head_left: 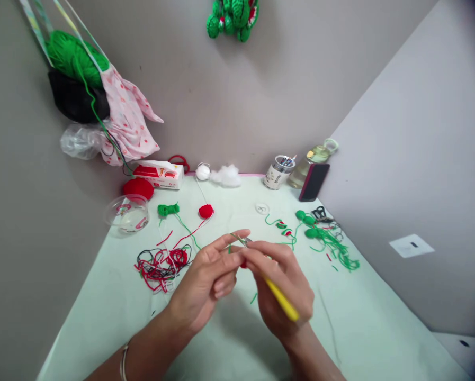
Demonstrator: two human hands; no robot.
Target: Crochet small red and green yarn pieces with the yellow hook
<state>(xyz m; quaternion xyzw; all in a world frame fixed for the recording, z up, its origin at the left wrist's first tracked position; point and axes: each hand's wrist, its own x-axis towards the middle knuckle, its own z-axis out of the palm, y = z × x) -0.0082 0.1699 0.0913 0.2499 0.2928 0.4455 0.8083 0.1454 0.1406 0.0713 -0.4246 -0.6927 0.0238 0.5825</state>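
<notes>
Above the middle of the table my two hands meet around a small red crochet piece (244,263), mostly hidden by fingers. My left hand (217,270) pinches it between thumb and fingers, its index finger stretched out with green yarn (237,238) running over it. A crochet hook with a yellow handle (280,299) lies in the grip of my right hand (283,280); its metal tip points toward the left index finger, at the yarn. Just left of my hands is a tangle of red, black and white yarn (161,267).
A green crochet piece (168,210), a red yarn ball (206,211) and a clear plastic bowl (130,214) sit on the left. Green crochet pieces with loose strands (332,243) and black scissors (320,214) lie right. Behind stand a pen holder (279,172), bottle (311,164) and phone (314,182).
</notes>
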